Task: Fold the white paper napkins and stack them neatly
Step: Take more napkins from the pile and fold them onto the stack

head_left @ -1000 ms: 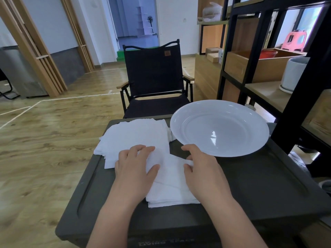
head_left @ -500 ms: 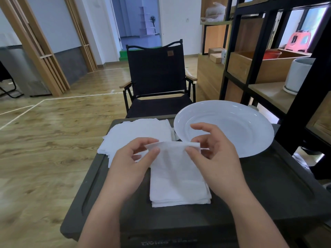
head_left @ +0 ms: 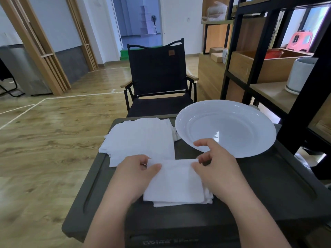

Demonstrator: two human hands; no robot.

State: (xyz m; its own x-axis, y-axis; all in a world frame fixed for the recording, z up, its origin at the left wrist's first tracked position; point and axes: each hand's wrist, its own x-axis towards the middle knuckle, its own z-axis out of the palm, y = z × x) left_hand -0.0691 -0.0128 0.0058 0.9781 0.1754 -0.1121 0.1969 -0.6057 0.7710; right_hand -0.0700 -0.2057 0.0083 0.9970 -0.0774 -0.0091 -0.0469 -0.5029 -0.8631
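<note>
Folded white paper napkin (head_left: 174,181) held at its far edge by both hands, lying on top of a small stack of folded white napkins (head_left: 182,204) at the near middle of the dark grey plastic table (head_left: 268,194). Lower layers of the stack stick out a bit at the near and right edges, not perfectly squared. Left hand (head_left: 136,176) pinches the far-left corner, thumb on top of the paper, other fingers curled behind it. Right hand (head_left: 216,170) pinches the far-right corner between thumb and index; remaining fingers bent and raised above the paper, overlapping the plate rim in view. Far edge of the held napkin looks slightly lifted off the stack; near edge rests flat.

Pile of unfolded white paper napkins (head_left: 141,138) sits at the far-left part of the table, loosely fanned, corners past the left side of the pile. It is just beyond the left hand, whose knuckles overlap its near edge. Large round white plate (head_left: 232,126) on the far-right part of the table, nothing on it, its left rim just beside the unfolded pile.

Black fabric folding chair with wooden armrests (head_left: 157,77) stands behind the table, facing the camera. Black metal shelving unit with wooden shelves (head_left: 265,68) on the right. Wood plank floor (head_left: 53,131) to the left.
</note>
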